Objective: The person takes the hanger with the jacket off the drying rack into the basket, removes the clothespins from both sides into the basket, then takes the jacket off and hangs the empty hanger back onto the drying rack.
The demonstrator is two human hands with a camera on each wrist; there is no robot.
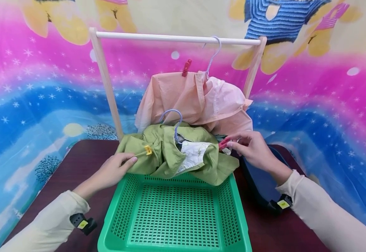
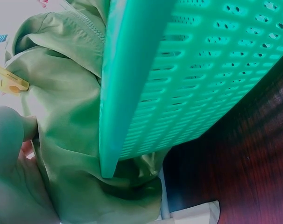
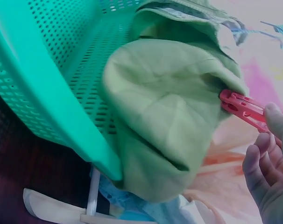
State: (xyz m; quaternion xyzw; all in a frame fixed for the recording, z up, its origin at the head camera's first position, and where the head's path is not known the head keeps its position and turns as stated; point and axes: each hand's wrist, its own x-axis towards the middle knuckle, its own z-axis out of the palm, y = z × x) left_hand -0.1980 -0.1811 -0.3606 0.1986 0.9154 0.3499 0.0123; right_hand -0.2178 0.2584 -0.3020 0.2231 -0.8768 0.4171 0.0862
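Note:
A green jacket (image 1: 157, 162) with a white patterned lining lies over the back rim of the green basket (image 1: 120, 210). The hook of a purple hanger (image 1: 179, 127) rises out of its collar. My left hand (image 1: 115, 168) pinches the jacket's fabric at the left, just beside a yellow clothespin (image 1: 148, 150) clipped on it. At the other shoulder, my right hand (image 1: 252, 148) pinches a red clothespin (image 3: 244, 108) between thumb and fingers. The pin's tip meets the green cloth in the right wrist view.
Behind the jacket, a pink garment (image 1: 176, 98) with a red clothespin (image 1: 186, 68) hangs by a purple hanger (image 1: 215, 52) from the white rod (image 1: 170, 37) of a wooden rack. A dark blue tray (image 1: 258, 178) lies right of the basket on the dark wooden table (image 1: 85, 157).

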